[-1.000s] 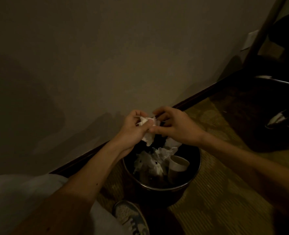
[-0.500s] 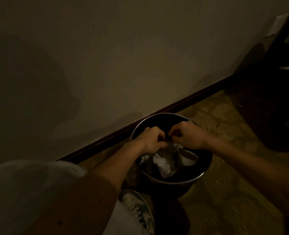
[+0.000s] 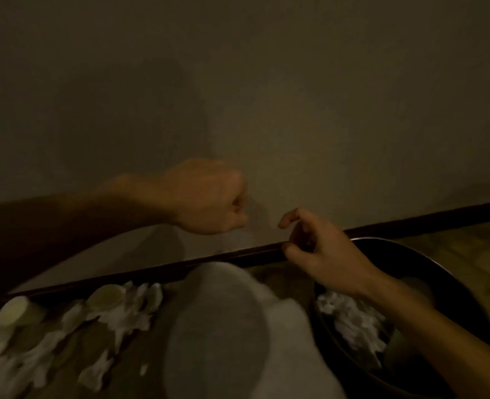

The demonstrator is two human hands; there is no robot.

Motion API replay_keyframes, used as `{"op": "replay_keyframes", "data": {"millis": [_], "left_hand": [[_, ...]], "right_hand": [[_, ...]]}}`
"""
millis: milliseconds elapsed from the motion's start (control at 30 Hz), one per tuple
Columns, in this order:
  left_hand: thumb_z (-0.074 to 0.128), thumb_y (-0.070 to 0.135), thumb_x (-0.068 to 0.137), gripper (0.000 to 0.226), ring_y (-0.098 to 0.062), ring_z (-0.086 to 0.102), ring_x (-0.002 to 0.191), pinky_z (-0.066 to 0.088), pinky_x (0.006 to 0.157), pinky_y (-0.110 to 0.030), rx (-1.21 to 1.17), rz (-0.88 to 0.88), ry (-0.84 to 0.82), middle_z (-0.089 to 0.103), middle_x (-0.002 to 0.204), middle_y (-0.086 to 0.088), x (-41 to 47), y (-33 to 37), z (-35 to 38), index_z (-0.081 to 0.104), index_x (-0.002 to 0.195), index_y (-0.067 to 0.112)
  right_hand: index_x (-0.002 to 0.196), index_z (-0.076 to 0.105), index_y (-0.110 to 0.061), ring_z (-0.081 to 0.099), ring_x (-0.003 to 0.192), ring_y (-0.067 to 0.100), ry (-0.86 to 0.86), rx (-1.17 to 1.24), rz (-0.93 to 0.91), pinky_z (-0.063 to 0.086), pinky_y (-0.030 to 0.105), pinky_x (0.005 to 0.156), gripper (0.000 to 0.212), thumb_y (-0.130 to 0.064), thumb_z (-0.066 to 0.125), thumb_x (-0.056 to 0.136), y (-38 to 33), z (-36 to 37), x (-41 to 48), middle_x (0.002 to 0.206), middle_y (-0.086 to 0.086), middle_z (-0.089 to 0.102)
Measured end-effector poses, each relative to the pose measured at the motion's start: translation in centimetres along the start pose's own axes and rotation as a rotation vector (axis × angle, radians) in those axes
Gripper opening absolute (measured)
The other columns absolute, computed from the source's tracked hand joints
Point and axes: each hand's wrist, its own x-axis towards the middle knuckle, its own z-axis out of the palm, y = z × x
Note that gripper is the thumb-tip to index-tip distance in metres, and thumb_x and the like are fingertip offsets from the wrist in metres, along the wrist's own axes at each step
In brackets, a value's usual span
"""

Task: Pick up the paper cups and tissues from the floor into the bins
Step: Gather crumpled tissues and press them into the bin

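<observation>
A round black bin [image 3: 428, 263] with a metal rim stands at the lower right against the wall, with crumpled white tissues [image 3: 350, 321] inside. My right hand [image 3: 321, 251] hovers above its left rim, fingers loosely curled and apart, holding nothing. My left hand [image 3: 212, 197] is raised in front of the wall, closed in a fist; nothing shows in it. On the floor at the lower left lie several crumpled tissues [image 3: 128, 312] and two paper cups [image 3: 107, 296] [image 3: 13, 311] on their sides. The picture is dim and blurred.
My knee in light fabric [image 3: 223, 326] fills the lower middle, between the litter and the bin. A dark baseboard [image 3: 151, 272] runs along the beige wall [image 3: 238, 82]. Patterned carpet [image 3: 468, 249] shows to the right of the bin.
Both hands have come up out of the bin and apart; the tissue they held is gone from them. The view has swung left, bringing the floor litter into sight.
</observation>
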Motion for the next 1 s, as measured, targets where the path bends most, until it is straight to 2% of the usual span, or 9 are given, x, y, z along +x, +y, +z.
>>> {"op": "replay_keyframes", "data": {"millis": [100, 200, 400, 567, 633, 733, 800, 867, 1000], "left_hand": [[0.058, 0.034, 0.092, 0.046, -0.008, 0.040, 0.050, 0.035, 0.056, -0.030, -0.163, -0.146, -0.156, 0.038, 0.053, 0.003, -4.7, -4.0, 3.0, 0.039, 0.054, 0.015], [0.058, 0.044, 0.095, 0.039, 0.004, 0.049, 0.059, 0.033, 0.054, -0.014, -0.291, -0.210, -0.240, 0.047, 0.062, 0.011, -9.8, -7.8, 7.3, 0.048, 0.060, 0.029], [0.058, 0.047, 0.095, 0.020, 0.003, 0.054, 0.066, 0.038, 0.057, -0.009, -0.546, -0.485, -0.413, 0.057, 0.077, 0.015, -18.2, -13.3, 20.0, 0.062, 0.093, 0.028], [0.054, 0.052, 0.094, 0.034, 0.005, 0.052, 0.076, 0.037, 0.064, -0.011, -0.673, -0.668, -0.309, 0.060, 0.099, 0.016, -21.0, -12.7, 31.3, 0.057, 0.121, 0.032], [0.050, 0.060, 0.093, 0.054, 0.000, 0.054, 0.093, 0.042, 0.071, -0.015, -0.733, -0.744, -0.270, 0.056, 0.122, 0.012, -21.0, -11.7, 35.1, 0.045, 0.139, 0.035], [0.050, 0.060, 0.092, 0.066, -0.018, 0.043, 0.132, 0.042, 0.102, -0.037, -0.763, -0.806, -0.223, 0.035, 0.152, 0.004, -20.3, -10.7, 40.0, 0.031, 0.150, 0.035], [0.054, 0.055, 0.093, 0.063, -0.020, 0.045, 0.129, 0.044, 0.096, -0.034, -0.779, -0.797, -0.169, 0.032, 0.152, 0.003, -20.0, -9.6, 42.3, 0.032, 0.150, 0.037], [0.054, 0.054, 0.093, 0.060, -0.019, 0.047, 0.126, 0.045, 0.085, -0.026, -0.780, -0.758, -0.114, 0.030, 0.151, 0.006, -20.0, -8.5, 43.7, 0.036, 0.148, 0.035], [0.036, 0.068, 0.087, 0.079, -0.019, 0.042, 0.133, 0.049, 0.092, -0.033, -0.734, -0.752, -0.053, 0.020, 0.158, 0.001, -19.6, -7.3, 44.9, 0.031, 0.152, 0.023]], "right_hand": [[0.095, 0.053, -0.040, 0.057, 0.063, 0.000, -0.182, -0.108, -0.016, 0.043, 0.020, 0.054, 0.017, -0.032, 0.064, 0.085, -0.2, 3.4, 2.6, 0.071, -0.008, 0.061], [0.085, 0.051, -0.046, 0.056, 0.064, -0.008, -0.335, -0.150, -0.015, 0.040, 0.015, 0.056, 0.021, -0.030, 0.066, 0.084, -0.2, 8.4, 4.8, 0.070, -0.014, 0.059], [0.094, 0.055, -0.039, 0.057, 0.069, 0.000, -0.624, -0.185, 0.036, 0.045, 0.017, 0.061, 0.017, -0.027, 0.063, 0.086, 1.2, 19.6, 9.1, 0.077, -0.014, 0.060], [0.116, 0.062, -0.017, 0.056, 0.078, 0.004, -0.784, -0.170, 0.201, 0.041, 0.011, 0.057, 0.025, -0.012, 0.057, 0.092, 3.9, 28.2, 10.2, 0.092, -0.009, 0.057], [0.118, 0.062, -0.014, 0.059, 0.078, 0.005, -0.830, -0.155, 0.240, 0.047, 0.011, 0.061, 0.026, -0.009, 0.054, 0.093, 4.9, 30.3, 10.1, 0.100, -0.001, 0.063], [0.127, 0.056, -0.016, 0.065, 0.095, 0.020, -0.886, -0.133, 0.325, 0.055, 0.021, 0.073, 0.032, -0.010, 0.053, 0.095, 6.2, 32.7, 9.7, 0.114, 0.010, 0.067], [0.133, 0.052, -0.020, 0.063, 0.084, 0.012, -0.928, -0.144, 0.356, 0.046, 0.007, 0.056, 0.035, -0.012, 0.051, 0.098, 7.1, 33.9, 9.0, 0.117, 0.007, 0.065], [0.134, 0.051, -0.025, 0.056, 0.070, 0.003, -0.932, -0.120, 0.404, 0.040, 0.004, 0.046, 0.037, -0.014, 0.050, 0.098, 7.9, 34.7, 8.5, 0.107, -0.001, 0.063], [0.128, 0.056, -0.017, 0.061, 0.074, 0.008, -0.829, 0.040, 0.589, 0.050, 0.013, 0.057, 0.032, -0.011, 0.053, 0.097, 9.0, 36.3, 9.3, 0.088, -0.007, 0.061]]}}
